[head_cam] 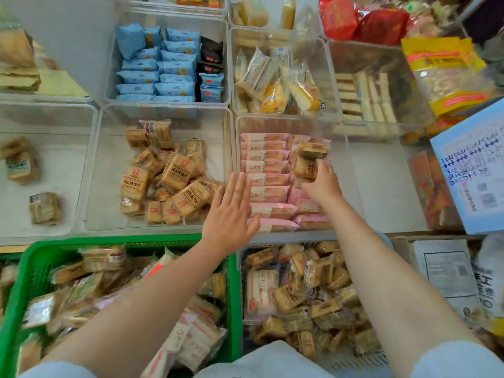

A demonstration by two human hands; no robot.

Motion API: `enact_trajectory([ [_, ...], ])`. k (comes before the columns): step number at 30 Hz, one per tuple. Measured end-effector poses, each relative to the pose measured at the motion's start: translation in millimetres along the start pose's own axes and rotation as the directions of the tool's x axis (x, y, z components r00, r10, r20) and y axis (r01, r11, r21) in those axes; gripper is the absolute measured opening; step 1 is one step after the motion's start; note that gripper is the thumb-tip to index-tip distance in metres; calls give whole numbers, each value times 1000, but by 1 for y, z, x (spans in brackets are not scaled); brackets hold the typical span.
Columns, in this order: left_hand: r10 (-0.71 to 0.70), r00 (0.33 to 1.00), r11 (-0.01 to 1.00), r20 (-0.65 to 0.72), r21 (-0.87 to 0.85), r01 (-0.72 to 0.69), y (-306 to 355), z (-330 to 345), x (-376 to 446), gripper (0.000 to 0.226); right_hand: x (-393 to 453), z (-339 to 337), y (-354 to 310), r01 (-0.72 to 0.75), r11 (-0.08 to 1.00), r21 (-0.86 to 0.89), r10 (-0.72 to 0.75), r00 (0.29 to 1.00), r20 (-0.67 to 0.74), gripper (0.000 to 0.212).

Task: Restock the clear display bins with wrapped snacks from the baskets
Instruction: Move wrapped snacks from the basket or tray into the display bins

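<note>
Head view: flat-fingered left hand [231,211] over bin rim [234,170]; right hand [323,181] grips tan wrapped snacks [306,166] above pink packets [268,180]; print unreadable.

baskets [231,296] before bins [233,170], snacks [169,181] in both

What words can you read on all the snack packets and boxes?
Brown wrapped snacks in the middle clear bin: large dark Chinese print, too blurred to quote with certainty.
Pink packets: small print, too small to read.
Blue packets: labels too small to read.
Blue box at right: rows of blue print and codes, blurred.
Yellow bag: red band of print, blurred.
White bag at lower right: label unreadable.
</note>
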State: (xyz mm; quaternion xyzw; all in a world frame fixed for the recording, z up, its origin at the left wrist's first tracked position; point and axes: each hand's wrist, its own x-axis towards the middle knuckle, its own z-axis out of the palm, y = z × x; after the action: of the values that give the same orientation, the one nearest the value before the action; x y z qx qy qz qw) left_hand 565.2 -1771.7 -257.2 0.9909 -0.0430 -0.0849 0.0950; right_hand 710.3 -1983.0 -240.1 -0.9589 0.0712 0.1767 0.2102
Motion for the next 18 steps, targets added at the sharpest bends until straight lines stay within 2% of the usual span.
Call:
enact_trajectory([
  [5, -18, 1000, 1000, 12, -12, 18, 0, 0, 1, 73, 7, 1, -2, -78, 988, -133, 74, 997, -35, 74],
  [10, -14, 1000, 999, 25, -31, 14, -1, 1, 1, 74, 6, -12, 5, -78, 975, -206, 78, 997, -12, 68],
  [12, -8, 999, 999, 45, -45, 10, -2, -2, 1, 74, -3, -17, -3, -41, 979, -198, 39, 999, -16, 68],
  [15, 8, 999, 989, 53, -150, 0, -5, -15, -3, 77, -26, -19, -22, 65, 992, -107, -66, 998, -9, 55],
  [18, -54, 997, 952, -47, -302, 37, -17, -32, -15, 81, -56, -15, -46, 225, 974, 13, -225, 974, 13, 53],
])
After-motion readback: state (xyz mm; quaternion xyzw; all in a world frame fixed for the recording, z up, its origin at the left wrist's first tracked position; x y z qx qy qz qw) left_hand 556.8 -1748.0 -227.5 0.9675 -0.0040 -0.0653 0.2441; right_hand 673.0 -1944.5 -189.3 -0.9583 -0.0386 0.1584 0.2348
